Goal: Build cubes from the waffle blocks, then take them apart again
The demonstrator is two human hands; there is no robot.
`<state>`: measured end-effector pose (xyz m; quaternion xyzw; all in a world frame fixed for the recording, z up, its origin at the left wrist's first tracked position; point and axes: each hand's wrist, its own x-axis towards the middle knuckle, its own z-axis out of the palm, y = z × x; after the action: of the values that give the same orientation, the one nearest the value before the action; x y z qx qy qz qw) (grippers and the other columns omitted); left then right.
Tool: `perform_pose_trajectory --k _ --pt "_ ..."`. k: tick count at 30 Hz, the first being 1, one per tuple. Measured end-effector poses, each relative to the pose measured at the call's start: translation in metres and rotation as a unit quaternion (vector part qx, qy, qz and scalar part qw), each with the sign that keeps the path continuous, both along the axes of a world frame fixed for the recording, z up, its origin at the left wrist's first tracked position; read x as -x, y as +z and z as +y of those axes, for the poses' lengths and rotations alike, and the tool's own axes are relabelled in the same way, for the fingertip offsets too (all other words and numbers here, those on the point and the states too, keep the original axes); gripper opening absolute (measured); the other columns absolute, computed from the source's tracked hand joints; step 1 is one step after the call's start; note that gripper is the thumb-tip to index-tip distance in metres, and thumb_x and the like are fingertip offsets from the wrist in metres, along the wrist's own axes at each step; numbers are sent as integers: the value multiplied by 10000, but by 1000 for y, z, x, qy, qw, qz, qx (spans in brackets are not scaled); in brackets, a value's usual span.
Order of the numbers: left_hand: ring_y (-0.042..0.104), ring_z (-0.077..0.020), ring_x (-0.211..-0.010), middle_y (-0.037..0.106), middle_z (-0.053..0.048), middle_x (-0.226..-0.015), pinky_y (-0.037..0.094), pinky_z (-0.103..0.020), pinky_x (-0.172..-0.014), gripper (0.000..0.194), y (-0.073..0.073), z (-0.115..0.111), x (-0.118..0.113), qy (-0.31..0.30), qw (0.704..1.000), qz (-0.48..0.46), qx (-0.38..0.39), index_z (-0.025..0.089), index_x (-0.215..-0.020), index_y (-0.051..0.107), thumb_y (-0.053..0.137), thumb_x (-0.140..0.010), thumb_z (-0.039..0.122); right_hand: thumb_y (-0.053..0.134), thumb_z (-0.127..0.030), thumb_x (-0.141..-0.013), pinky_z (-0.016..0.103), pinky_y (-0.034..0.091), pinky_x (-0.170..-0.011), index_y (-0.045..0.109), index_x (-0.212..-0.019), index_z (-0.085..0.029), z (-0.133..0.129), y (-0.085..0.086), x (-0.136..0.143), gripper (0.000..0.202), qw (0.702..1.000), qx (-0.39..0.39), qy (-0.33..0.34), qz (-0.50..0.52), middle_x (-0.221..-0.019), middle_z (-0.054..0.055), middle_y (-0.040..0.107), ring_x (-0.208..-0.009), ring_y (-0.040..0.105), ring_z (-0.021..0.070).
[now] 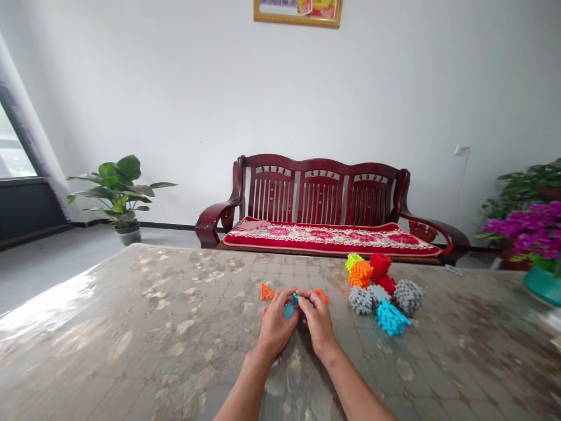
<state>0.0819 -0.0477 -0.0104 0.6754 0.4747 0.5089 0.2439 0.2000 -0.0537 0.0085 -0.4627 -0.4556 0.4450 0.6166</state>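
Observation:
Both hands meet over the middle of the table around a small blue-teal piece (289, 310). My left hand (277, 323) is curled round its left side. On the right side, the fingers of my right hand (316, 321) are bent onto the same piece, thumb and fingertips close together. The hands cover much of it, so its full shape is hidden. An orange triangular piece (267, 292) lies just beyond my left hand. Another orange piece (322, 296) shows beyond my right hand, partly covered by it. Small orange-red bits peek out beside both hands.
On the patterned table (175, 351), right of the hands, sit bundles of connected pieces: yellow-green (353, 261), orange (361, 273), red (380, 265), grey (408, 296) and blue (391, 318). A teal pot (542, 285) with purple flowers stands at the right edge. A wooden bench (319, 193) is behind.

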Motion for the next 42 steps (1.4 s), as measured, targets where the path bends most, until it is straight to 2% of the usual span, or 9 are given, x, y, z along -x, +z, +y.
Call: perform_pose_trajectory --k 3,5,9,15,19,24,31,42 --pt "641 -157 -894 707 -32 -975 503 -295 -838 351 -5 6 4 63 998 -15 22 209 -1013 669 476 -743 94 638 -382 -708 336 499 -856 704 -872 -190 2 -6 -1 261 998 -33 -8 -54 -927 55 722 -915 642 222" --pt "645 -150 -835 717 -30 -916 508 -281 -795 316 -7 9 7 90 995 -24 30 196 -945 682 454 -754 88 627 -395 -736 340 502 -853 701 -889 -184 3 -8 -3 271 995 -46 -16 -81 -920 59 720 -903 645 222" --pt "648 -152 -829 720 -35 -904 501 -278 -783 282 -7 8 9 100 994 -9 37 189 -922 685 444 -796 115 575 -397 -800 333 515 -820 700 -933 -189 6 -11 -8 277 987 -87 -27 -132 -952 67 717 -910 645 222" --pt "636 -177 -936 712 -31 -991 472 -311 -869 241 -2 3 8 99 990 90 35 222 -987 682 516 -817 185 506 -355 -868 360 473 -936 680 -1042 -216 12 -18 -16 282 959 -157 -64 -228 -1065 72 696 -1029 614 215" --pt "616 -213 -1002 707 -35 -1023 434 -365 -933 253 2 -1 9 126 979 155 33 241 -1019 683 551 -808 196 482 -386 -880 367 470 -936 667 -1061 -203 16 -21 -24 317 955 -151 -101 -234 -1084 88 690 -1036 612 220" --pt "616 -214 -1008 701 -46 -1043 432 -361 -930 269 2 -1 9 134 974 178 46 232 -1026 677 537 -805 169 433 -428 -890 361 463 -923 671 -1037 -190 16 -20 -32 367 957 -126 -111 -238 -1068 95 696 -1014 620 223" --pt "626 -206 -984 702 -53 -1017 445 -345 -909 288 -2 2 10 130 977 161 48 219 -1013 677 505 -802 126 445 -297 -832 374 421 -993 663 -1071 -192 21 -25 -39 340 947 -124 -141 -262 -1126 85 677 -1094 584 219" --pt "633 -192 -954 697 -44 -1000 451 -315 -878 302 -6 4 12 126 979 150 54 222 -1010 682 494 -795 123 421 -203 -771 350 477 -925 668 -1034 -186 24 -32 -38 361 947 -131 -131 -262 -1051 81 694 -1004 628 205"
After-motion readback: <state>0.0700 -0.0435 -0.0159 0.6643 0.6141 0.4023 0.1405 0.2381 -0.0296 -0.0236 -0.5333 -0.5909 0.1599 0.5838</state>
